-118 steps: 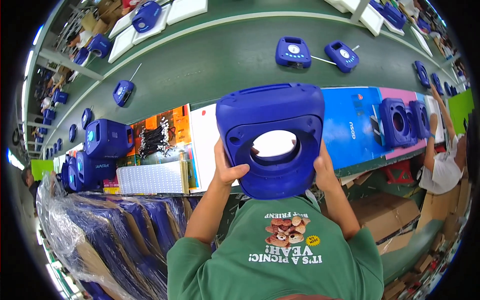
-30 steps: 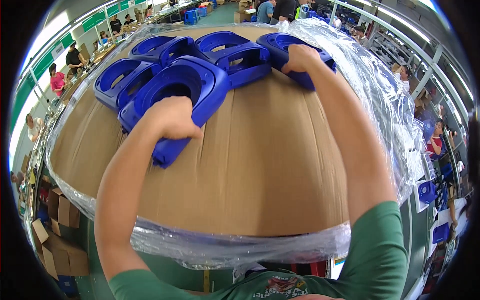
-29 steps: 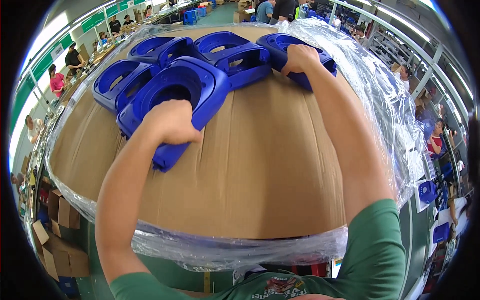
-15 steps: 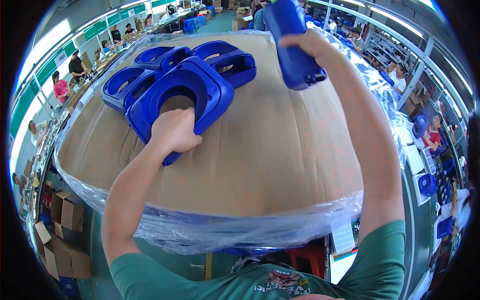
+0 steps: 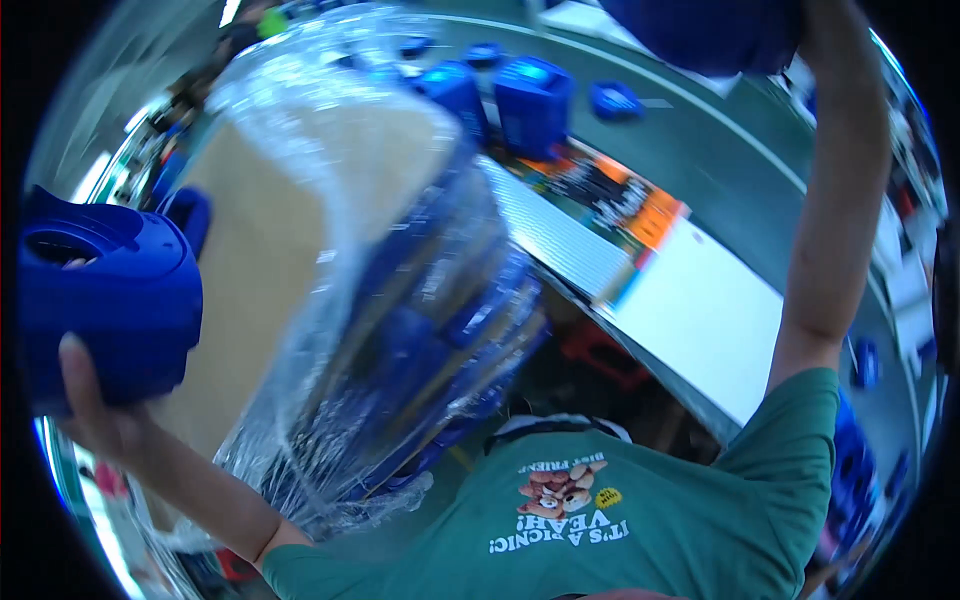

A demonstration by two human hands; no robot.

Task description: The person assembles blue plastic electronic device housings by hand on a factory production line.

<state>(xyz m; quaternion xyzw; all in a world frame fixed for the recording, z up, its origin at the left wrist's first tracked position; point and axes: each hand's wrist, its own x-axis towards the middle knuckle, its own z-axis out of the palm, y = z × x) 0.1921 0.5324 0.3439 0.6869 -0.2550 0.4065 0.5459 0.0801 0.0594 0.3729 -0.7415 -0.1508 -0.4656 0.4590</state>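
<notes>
At the far left, my left hand point(image 5: 105, 410) is closed on the lower edge of a blue plastic housing point(image 5: 120, 305), its thumb up against the side. Part of another blue housing point(image 5: 188, 220) shows just behind it, above the brown cardboard sheet point(image 5: 240, 300). My right arm reaches up to the top right, where my right hand point(image 5: 835, 25) grips a second blue plastic housing point(image 5: 710, 30). The upper frame edge cuts off that housing, and the fingers are mostly hidden. Motion blurs the picture.
A film-wrapped stack point(image 5: 400, 330) of blue parts and cardboard layers stands before me. To its right is a bench with a white board point(image 5: 700, 310), a silvery sheet point(image 5: 560, 235) and an orange tray point(image 5: 655, 220) of small dark parts. Several blue housings point(image 5: 535, 105) stand beyond.
My view has swung to the right, toward the bench. My left hand has shifted to the far left with a blue housing. My right hand still holds its housing, now at the top right.
</notes>
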